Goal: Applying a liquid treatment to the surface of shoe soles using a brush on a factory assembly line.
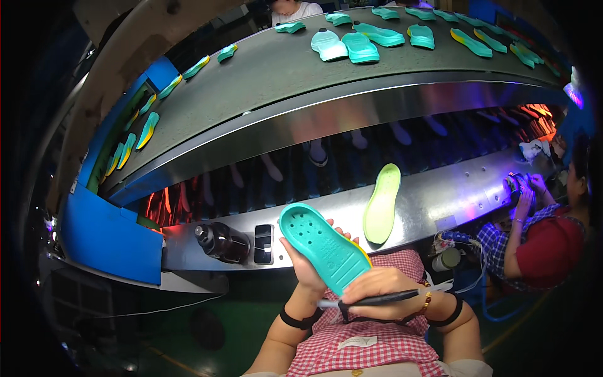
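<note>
A teal shoe sole [323, 245] with a yellow edge is held tilted in front of me, its side with small holes and moulded lines facing up. My left hand [303, 269] grips it from beneath along its left side, fingertips showing past the far edge. My right hand [388, 290] is closed round a slim tool with a black handle [383, 298] and a paler end pointing left; its kind is unclear. The fingers of that hand also touch the sole's near end. Just beyond, a yellow-green sole [382, 204] lies on the metal ledge.
On the metal ledge [289, 210] stand a dark bottle [223, 243] and a black phone [263, 244]. Behind it, a lower conveyor carries soles [318, 152] under coloured light. Several teal soles [361, 48] rest on the upper belt [251, 88]. A co-worker [534, 245] sits at right.
</note>
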`<move>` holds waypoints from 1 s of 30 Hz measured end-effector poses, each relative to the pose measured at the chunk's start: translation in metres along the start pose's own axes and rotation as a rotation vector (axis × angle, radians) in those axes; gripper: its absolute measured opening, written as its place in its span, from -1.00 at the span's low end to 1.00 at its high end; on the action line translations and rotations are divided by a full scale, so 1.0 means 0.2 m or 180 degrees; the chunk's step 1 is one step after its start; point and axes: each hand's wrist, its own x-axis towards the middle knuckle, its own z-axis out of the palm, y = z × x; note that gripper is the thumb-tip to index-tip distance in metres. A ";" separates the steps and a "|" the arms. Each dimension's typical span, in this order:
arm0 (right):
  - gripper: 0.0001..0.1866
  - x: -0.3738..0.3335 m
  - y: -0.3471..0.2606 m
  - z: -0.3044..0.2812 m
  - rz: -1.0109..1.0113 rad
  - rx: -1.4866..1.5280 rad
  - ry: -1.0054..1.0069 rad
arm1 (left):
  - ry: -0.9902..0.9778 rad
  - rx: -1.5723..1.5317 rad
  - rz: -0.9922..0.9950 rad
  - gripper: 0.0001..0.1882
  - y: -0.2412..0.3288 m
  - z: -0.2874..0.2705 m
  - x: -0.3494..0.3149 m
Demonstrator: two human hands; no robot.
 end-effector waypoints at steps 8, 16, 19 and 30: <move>-0.76 -0.04 0.01 -0.07 0.0004 0.0054 -0.0065 | 0.0150 0.0164 0.0533 -0.10 0.07 0.04 0.01; -0.78 -0.08 0.09 -0.10 0.0155 0.0296 0.0202 | 0.0493 0.0704 0.0984 -0.22 0.10 0.12 0.03; -0.78 -0.08 0.09 -0.13 0.0038 0.0833 0.0131 | 0.0068 0.0553 0.0939 -0.22 0.13 0.14 0.03; -0.83 -0.05 0.08 0.01 0.0981 0.1752 0.1290 | 0.0292 0.0692 0.0322 -0.31 0.02 0.24 -0.04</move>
